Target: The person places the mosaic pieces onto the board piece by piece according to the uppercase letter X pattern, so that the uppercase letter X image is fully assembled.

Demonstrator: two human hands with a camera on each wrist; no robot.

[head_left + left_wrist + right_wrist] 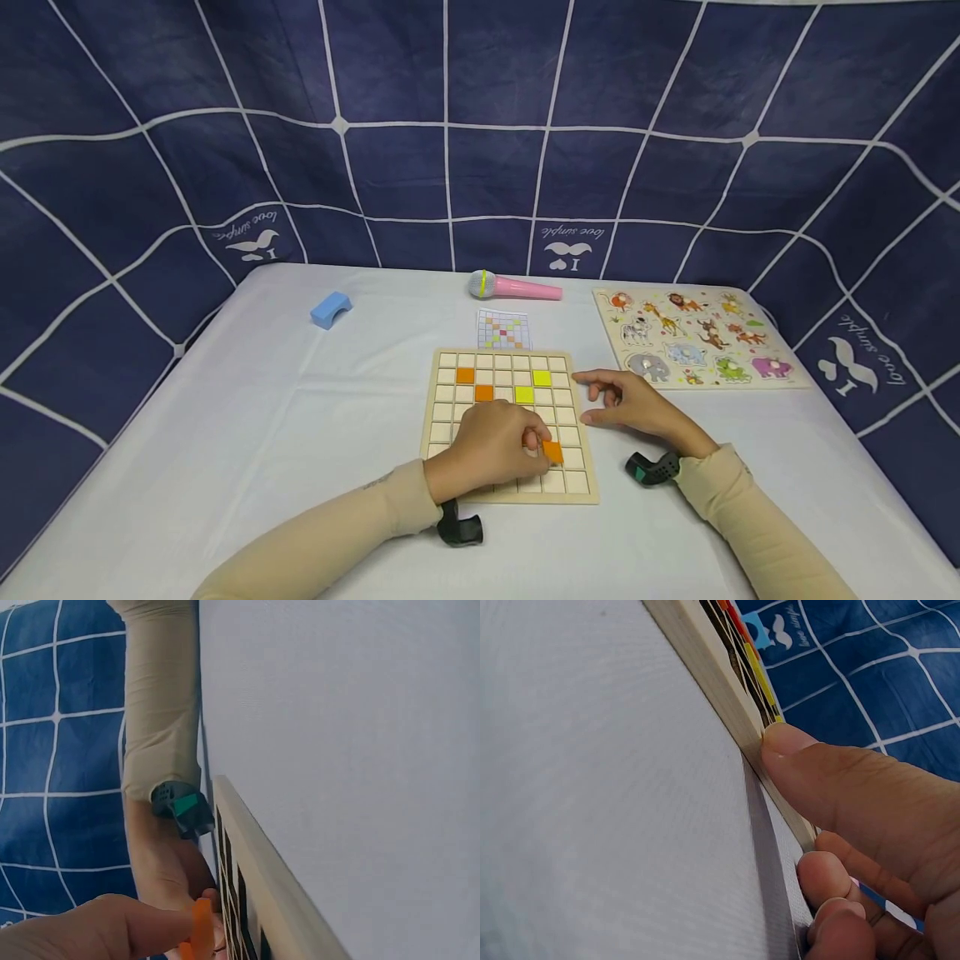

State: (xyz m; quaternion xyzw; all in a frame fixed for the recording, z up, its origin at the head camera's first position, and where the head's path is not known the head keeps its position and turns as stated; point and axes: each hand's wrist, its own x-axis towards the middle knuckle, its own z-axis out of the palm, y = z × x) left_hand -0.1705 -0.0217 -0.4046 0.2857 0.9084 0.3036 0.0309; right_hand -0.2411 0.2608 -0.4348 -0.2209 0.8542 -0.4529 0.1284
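Observation:
My left hand [491, 446] reaches over the lower part of a wooden grid board [442, 417] and pinches a small orange square tile [552, 452] near the board's lower right. In the left wrist view, the thumb lies against that tile [201, 930], beside the board's edge. Two orange tiles [465, 376] and two yellow tiles [542, 378] sit in the upper squares. At the board's right edge, my right hand [626, 404] touches the rim with thumb and index finger, the other fingers bent underneath. Part of the grid is hidden under my left hand.
Directly behind the board lies a printed pattern card [504, 330], with a pink toy microphone [525, 288] farther back. An animal puzzle board [697, 337] lies at the back right. A blue arch block [331, 310] is at the back left of the white-covered table [225, 433].

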